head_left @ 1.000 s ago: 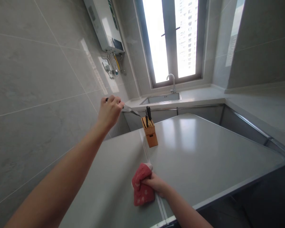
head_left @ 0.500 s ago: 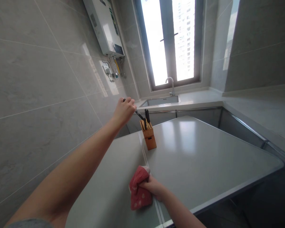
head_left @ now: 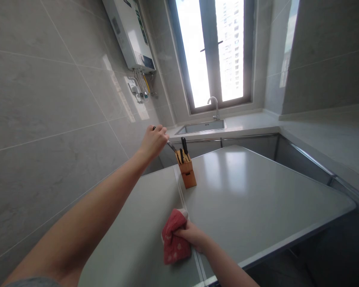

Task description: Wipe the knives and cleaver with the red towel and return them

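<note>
My left hand (head_left: 154,140) is closed round the black handle of a knife (head_left: 171,146), whose narrow metal part slants down to the top left edge of a wooden knife block (head_left: 188,175). How far its tip sits in a slot I cannot tell. Black-handled knives (head_left: 184,144) stand in the block, which is upright on the table. Nearer to me, my right hand (head_left: 194,236) grips a bunched red cloth (head_left: 176,243) with pale spots, over the seam of the tabletop.
The pale table (head_left: 257,191) has a metal-edged seam running away from me. Behind it are a counter (head_left: 245,120), a sink (head_left: 202,126) and a faucet (head_left: 217,107) below the window. A tiled wall (head_left: 48,95) borders the left, with a water heater (head_left: 131,36) mounted on it.
My left hand has moved slightly left and down with the knife, whose metal part now meets the block's left edge. My right hand and the cloth stay almost in place.
</note>
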A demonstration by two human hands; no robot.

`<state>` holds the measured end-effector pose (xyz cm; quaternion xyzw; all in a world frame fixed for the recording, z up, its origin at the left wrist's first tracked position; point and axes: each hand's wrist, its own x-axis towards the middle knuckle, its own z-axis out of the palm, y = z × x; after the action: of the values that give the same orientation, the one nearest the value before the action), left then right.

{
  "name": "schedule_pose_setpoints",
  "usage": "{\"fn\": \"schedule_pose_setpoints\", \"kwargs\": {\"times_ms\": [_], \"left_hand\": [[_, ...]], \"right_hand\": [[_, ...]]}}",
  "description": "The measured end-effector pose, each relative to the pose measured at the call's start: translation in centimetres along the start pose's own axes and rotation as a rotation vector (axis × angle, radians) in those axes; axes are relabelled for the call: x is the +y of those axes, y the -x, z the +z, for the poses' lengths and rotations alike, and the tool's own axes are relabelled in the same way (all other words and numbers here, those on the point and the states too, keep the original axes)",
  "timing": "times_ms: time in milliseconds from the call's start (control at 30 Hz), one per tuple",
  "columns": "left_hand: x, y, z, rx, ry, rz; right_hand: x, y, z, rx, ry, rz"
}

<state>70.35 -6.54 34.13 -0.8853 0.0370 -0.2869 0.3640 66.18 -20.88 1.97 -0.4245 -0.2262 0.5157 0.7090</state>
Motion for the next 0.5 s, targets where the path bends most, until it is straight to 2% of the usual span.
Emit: {"fn": "schedule_pose_setpoints", "kwargs": {"times_ms": [100, 267, 500], "left_hand": [[0.0, 0.0, 0.0, -0.002, 0.059, 0.000], [0.6, -0.2, -0.2, -0.035, -0.068, 0.054], [1.9, -0.8, 0.6, -0.090, -0.027, 0.079]], "right_hand": [[-0.1, 0.0, 0.0, -0.004, -0.013, 0.007], [-0.2, 0.1, 0.2, 0.021, -0.011, 0.008], [-0.1, 0.0, 0.1, 0.011, 0.005, 0.004]]}}
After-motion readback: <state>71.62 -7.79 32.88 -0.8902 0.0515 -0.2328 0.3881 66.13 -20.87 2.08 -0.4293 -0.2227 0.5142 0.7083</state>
